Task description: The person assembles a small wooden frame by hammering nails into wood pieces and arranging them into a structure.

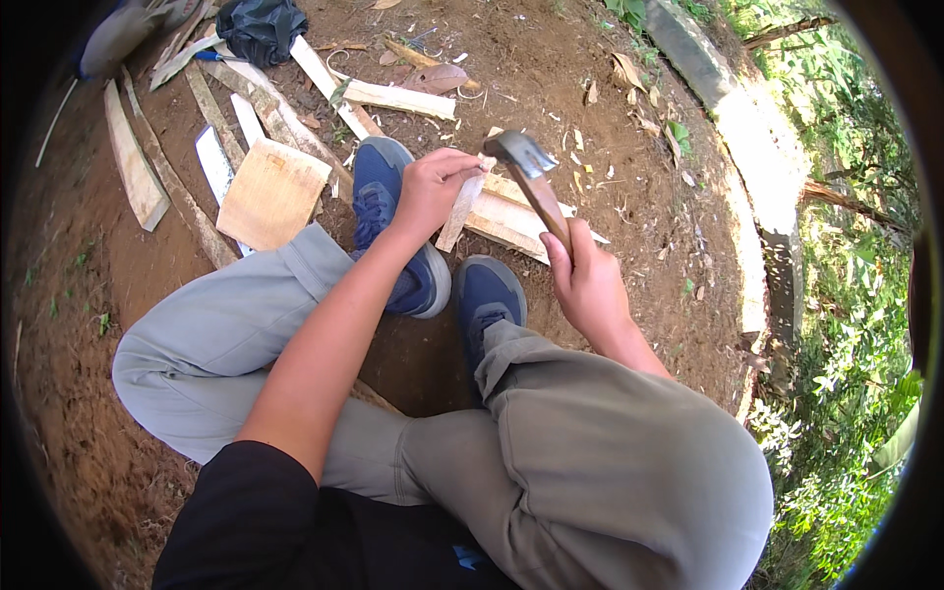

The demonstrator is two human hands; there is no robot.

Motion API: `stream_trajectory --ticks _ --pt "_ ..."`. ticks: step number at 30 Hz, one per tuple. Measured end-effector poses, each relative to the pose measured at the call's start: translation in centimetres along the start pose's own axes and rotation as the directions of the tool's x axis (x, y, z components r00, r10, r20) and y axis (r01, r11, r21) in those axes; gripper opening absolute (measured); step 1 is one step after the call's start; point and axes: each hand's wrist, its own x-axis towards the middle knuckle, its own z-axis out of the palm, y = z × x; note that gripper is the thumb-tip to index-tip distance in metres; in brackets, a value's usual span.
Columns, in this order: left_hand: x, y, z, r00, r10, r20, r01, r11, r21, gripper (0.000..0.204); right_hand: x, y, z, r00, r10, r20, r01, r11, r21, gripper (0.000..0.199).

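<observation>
My left hand (436, 191) is closed in a pinch at the top end of a short, pale wooden strip (459, 214). Whether a small thing such as a nail is also between the fingertips, I cannot tell. In my right hand (592, 292), the wooden handle of a claw hammer (539, 189) is gripped near its lower end. The metal head is raised just right of my left fingertips, apart from the strip. Beneath the strip and hammer, pale boards (511, 221) lie on the ground beyond my shoes.
A square wooden block (272, 194) sits left of my blue shoe (379, 187). Several planks (136, 162) and a black plastic bag (260, 29) lie at the far left. Wood chips and leaves litter the soil. A concrete edge (688, 49) and green plants (836, 393) border the right.
</observation>
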Motion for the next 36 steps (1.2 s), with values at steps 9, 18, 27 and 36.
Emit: stream_trajectory --ticks 9,18,27,36 --pt "0.2 0.3 0.2 1.0 -0.027 0.007 0.026 0.999 0.043 0.013 0.8 0.5 0.0 0.999 0.003 0.033 -0.001 0.997 -0.074 0.027" --pt "-0.1 0.1 0.1 0.999 -0.048 0.015 0.048 0.997 0.053 0.012 0.4 0.9 0.2 0.998 0.045 0.05 -0.045 0.999 -0.011 0.026" --pt "1.4 0.6 -0.3 0.977 -0.053 0.208 0.025 0.991 0.134 0.019 -4.6 3.4 -1.9 0.873 0.443 -0.205 -0.388 0.885 0.258 0.033" --pt "2.9 0.5 -1.4 0.929 -0.093 0.358 0.033 0.985 0.172 0.022 -13.2 -2.8 -3.5 0.67 0.598 -0.44 -0.274 0.75 0.602 0.033"
